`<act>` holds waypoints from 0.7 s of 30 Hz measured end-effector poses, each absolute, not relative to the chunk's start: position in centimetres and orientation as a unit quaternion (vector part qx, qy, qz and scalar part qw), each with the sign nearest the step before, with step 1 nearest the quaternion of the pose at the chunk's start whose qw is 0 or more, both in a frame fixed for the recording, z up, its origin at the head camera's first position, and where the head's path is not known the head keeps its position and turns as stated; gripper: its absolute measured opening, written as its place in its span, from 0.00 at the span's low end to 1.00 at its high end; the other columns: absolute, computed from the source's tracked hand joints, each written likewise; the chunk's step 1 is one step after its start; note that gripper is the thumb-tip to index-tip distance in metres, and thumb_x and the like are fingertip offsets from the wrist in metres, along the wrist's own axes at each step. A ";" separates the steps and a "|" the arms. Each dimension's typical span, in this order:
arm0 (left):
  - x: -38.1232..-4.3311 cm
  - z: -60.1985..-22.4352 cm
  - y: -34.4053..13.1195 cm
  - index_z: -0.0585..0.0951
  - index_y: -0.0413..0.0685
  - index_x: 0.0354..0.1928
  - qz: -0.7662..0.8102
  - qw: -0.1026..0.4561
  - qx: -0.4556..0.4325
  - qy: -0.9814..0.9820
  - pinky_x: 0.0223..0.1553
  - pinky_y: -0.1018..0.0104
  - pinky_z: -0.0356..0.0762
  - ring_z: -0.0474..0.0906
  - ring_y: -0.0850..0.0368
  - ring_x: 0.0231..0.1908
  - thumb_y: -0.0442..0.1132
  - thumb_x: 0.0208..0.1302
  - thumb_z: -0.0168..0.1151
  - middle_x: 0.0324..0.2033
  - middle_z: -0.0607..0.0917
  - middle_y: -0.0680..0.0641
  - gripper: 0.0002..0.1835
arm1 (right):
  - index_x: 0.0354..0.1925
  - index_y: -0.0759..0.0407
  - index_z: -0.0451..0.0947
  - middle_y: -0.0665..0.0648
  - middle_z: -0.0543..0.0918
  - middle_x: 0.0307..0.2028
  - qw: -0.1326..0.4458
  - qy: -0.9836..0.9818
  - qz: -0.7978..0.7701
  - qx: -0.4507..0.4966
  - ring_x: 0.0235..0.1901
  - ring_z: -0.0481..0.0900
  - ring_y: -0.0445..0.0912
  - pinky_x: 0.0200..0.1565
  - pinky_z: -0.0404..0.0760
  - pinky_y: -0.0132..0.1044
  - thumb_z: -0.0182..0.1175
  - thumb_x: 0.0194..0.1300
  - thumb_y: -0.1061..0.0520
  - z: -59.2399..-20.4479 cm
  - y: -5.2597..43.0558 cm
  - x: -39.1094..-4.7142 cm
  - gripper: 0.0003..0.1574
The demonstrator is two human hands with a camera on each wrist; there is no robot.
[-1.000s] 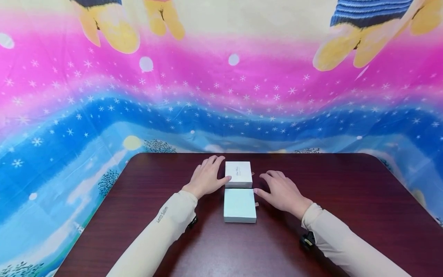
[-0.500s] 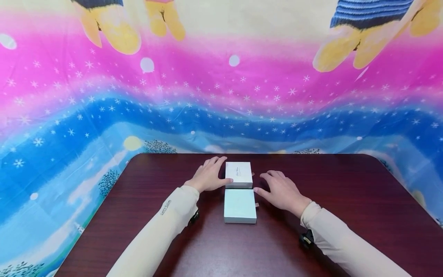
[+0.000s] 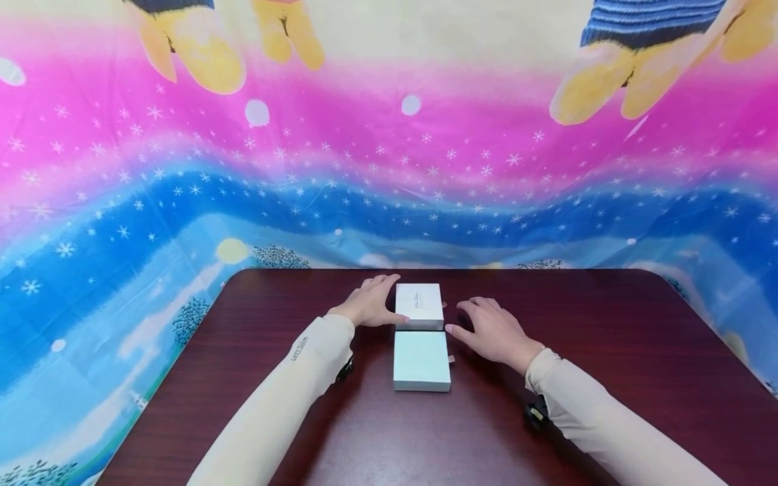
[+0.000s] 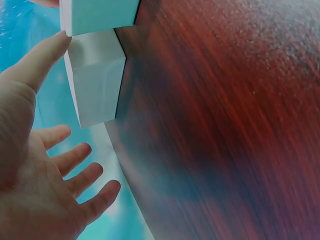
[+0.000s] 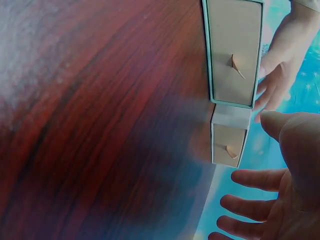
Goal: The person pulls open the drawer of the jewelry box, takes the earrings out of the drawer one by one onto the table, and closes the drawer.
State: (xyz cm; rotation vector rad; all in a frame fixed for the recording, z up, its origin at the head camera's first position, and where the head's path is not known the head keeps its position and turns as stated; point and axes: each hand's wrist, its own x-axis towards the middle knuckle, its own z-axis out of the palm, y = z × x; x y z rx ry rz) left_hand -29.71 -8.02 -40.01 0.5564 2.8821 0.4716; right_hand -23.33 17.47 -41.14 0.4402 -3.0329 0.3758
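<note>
Two small square drawer boxes stand one behind the other, close together: a white box (image 3: 419, 297) with dark script on its lid, and a pale mint box (image 3: 422, 360) nearer to me. My left hand (image 3: 367, 303) is at the white box's left side, fingers spread and thumb over its near left corner; contact is unclear. On the right, my right hand (image 3: 497, 334) has its fingers extended, with the thumb tip near the seam between the boxes. In the right wrist view, short ribbon pulls stick out of the mint box's drawer front (image 5: 225, 30) and the white box's drawer front (image 5: 225, 142).
A dark red-brown wooden table (image 3: 389, 439) with a glossy top carries both boxes. Behind its far edge hangs a printed cloth (image 3: 377, 155) in pink and blue with snowflakes. A dark strapped device (image 3: 536, 413) is on the right wrist.
My left hand has shifted slightly right, its thumb sliding down toward the white box's near edge. The right hand has barely moved, and both boxes stay in place.
</note>
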 end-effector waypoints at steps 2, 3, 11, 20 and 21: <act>-29.8 -40.1 -7.8 0.53 0.58 0.76 0.158 0.090 0.188 0.965 0.70 0.44 0.58 0.56 0.44 0.73 0.65 0.51 0.68 0.74 0.59 0.46 0.54 | 0.62 0.58 0.73 0.63 0.77 0.59 0.025 -0.982 0.124 0.143 0.61 0.72 0.60 0.58 0.73 0.57 0.56 0.65 0.34 -41.2 17.5 -23.3 0.39; -29.8 -40.1 -7.8 0.53 0.58 0.76 0.157 0.092 0.189 0.965 0.70 0.45 0.58 0.56 0.44 0.73 0.64 0.51 0.68 0.74 0.59 0.46 0.54 | 0.62 0.58 0.73 0.63 0.77 0.59 0.024 -0.981 0.125 0.143 0.61 0.72 0.60 0.58 0.73 0.57 0.56 0.65 0.34 -41.3 17.6 -23.3 0.39; -30.2 -40.5 -7.0 0.52 0.56 0.76 0.151 0.099 0.211 0.961 0.70 0.46 0.59 0.55 0.45 0.73 0.63 0.51 0.69 0.75 0.56 0.45 0.55 | 0.62 0.58 0.73 0.63 0.77 0.60 0.021 -0.982 0.127 0.139 0.60 0.72 0.59 0.58 0.73 0.57 0.56 0.64 0.33 -41.6 17.8 -23.4 0.39; -30.6 -40.6 -6.2 0.52 0.52 0.76 0.144 0.106 0.217 0.960 0.69 0.49 0.61 0.58 0.45 0.70 0.62 0.50 0.70 0.75 0.56 0.46 0.56 | 0.62 0.58 0.73 0.63 0.77 0.59 0.022 -0.982 0.125 0.138 0.61 0.72 0.59 0.58 0.73 0.57 0.55 0.65 0.32 -41.7 17.9 -23.5 0.40; -30.6 -40.6 -6.2 0.52 0.52 0.76 0.143 0.107 0.217 0.960 0.69 0.49 0.61 0.58 0.45 0.70 0.62 0.51 0.70 0.75 0.56 0.46 0.56 | 0.62 0.58 0.73 0.63 0.76 0.59 0.022 -0.982 0.124 0.137 0.61 0.72 0.59 0.58 0.73 0.57 0.55 0.65 0.32 -41.7 17.9 -23.5 0.40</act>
